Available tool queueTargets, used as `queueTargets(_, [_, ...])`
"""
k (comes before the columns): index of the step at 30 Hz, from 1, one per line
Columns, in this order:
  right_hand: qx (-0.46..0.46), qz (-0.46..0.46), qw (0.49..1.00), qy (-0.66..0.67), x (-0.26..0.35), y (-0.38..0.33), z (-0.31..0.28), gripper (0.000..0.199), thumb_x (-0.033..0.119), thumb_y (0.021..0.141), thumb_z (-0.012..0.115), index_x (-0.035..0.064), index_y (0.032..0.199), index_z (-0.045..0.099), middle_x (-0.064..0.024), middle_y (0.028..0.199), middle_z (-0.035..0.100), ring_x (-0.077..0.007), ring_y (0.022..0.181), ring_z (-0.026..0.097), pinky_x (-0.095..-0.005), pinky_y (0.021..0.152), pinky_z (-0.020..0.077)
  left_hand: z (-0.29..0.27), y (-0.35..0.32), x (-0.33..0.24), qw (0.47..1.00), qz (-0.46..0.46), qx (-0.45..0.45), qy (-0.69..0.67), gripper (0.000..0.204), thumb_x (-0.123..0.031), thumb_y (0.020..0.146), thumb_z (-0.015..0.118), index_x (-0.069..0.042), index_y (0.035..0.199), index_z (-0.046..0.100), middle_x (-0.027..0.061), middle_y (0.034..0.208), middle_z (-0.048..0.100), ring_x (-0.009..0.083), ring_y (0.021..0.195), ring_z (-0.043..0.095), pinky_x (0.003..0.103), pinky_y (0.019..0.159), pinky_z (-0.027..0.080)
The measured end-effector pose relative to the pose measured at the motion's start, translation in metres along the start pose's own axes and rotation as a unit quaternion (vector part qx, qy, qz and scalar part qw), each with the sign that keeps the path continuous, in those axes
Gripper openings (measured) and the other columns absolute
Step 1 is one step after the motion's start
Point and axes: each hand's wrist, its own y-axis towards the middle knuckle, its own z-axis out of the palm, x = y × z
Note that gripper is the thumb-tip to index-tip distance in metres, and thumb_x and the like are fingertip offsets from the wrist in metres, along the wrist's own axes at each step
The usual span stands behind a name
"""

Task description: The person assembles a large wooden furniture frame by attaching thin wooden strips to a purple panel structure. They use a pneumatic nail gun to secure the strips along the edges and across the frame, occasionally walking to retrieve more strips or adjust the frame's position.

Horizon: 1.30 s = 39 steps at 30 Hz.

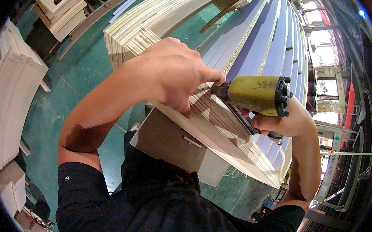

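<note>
yellow nail gun [258,94] in right hand [287,121], maybe firing

Green floor [80,78], stacked wooden frames [60,3] left, bright windows [324,48] right

The head view looks steeply down, very near both hands [176,74] and the boards [219,131], floor far below.

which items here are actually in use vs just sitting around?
In use:
- yellow nail gun, gripped by right hand
- wood strip, pressed down by left hand
- plywood panel stack under the strip

Lying about:
- wooden frames on the green floor
- pale board stack at left
- blue-faced panels behind
</note>
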Motion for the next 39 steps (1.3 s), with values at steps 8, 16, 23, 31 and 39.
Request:
queueTargets(8, [0.020, -0.015, 1.000, -0.014, -0.0012, 0.0010, -0.0007, 0.047, -0.001, 0.078, 0.072, -0.0010, 0.124, 0.065, -0.0051, 0.097, 0.071, -0.0114, 0.068, 0.064, -0.0272, 0.054, 0.0537, -0.0017, -0.0001, -0.0012, 1.000, -0.003, 0.005, 0.007, 0.080, -0.047, 0.063, 0.089, -0.035, 0.136, 0.061, 0.0097, 0.080, 0.073, 0.0338, 0.079, 0.073, 0.045, 0.072, 0.057])
queueTargets(16, [0.008, 0.006, 1.000, -0.015, -0.0038, -0.0001, -0.0012, 0.051, -0.001, 0.078, 0.072, -0.0015, 0.128, 0.062, -0.0063, 0.098, 0.072, -0.0119, 0.069, 0.065, -0.0272, 0.054, 0.0554, -0.0025, -0.0003, -0.0023, 1.000, -0.004, 0.009, 0.001, 0.083, -0.046, 0.062, 0.090, -0.035, 0.138, 0.059, 0.0082, 0.081, 0.073, 0.0320, 0.080, 0.073, 0.044, 0.073, 0.055])
queueTargets(23, [0.008, -0.003, 1.000, -0.019, -0.0069, -0.0019, -0.0017, 0.051, -0.001, 0.078, 0.072, -0.0012, 0.128, 0.063, -0.0059, 0.100, 0.072, -0.0115, 0.071, 0.066, -0.0269, 0.055, 0.0559, 0.0007, 0.0006, -0.0005, 1.000, -0.008, 0.000, -0.001, 0.081, -0.044, 0.061, 0.089, -0.036, 0.136, 0.060, 0.0074, 0.079, 0.073, 0.0321, 0.077, 0.073, 0.044, 0.071, 0.055])
queueTargets(31, [0.005, -0.008, 1.000, -0.019, 0.0008, -0.0039, -0.0012, 0.043, 0.001, 0.081, 0.072, -0.0004, 0.123, 0.065, -0.0049, 0.099, 0.072, -0.0105, 0.072, 0.066, -0.0271, 0.055, 0.0555, 0.0017, 0.0005, -0.0013, 1.000, -0.008, -0.005, 0.013, 0.080, -0.042, 0.061, 0.088, -0.036, 0.135, 0.060, 0.0074, 0.076, 0.071, 0.0323, 0.075, 0.072, 0.044, 0.070, 0.055])
queueTargets(39, [-0.008, -0.013, 1.000, -0.006, -0.0074, -0.0030, -0.0010, 0.049, 0.002, 0.078, 0.079, 0.0041, 0.124, 0.062, -0.0025, 0.097, 0.072, -0.0099, 0.071, 0.067, -0.0276, 0.057, 0.0560, 0.0022, -0.0002, -0.0012, 1.000, -0.007, -0.007, 0.004, 0.080, -0.042, 0.060, 0.089, -0.036, 0.135, 0.061, 0.0068, 0.075, 0.071, 0.0314, 0.077, 0.072, 0.044, 0.073, 0.054])
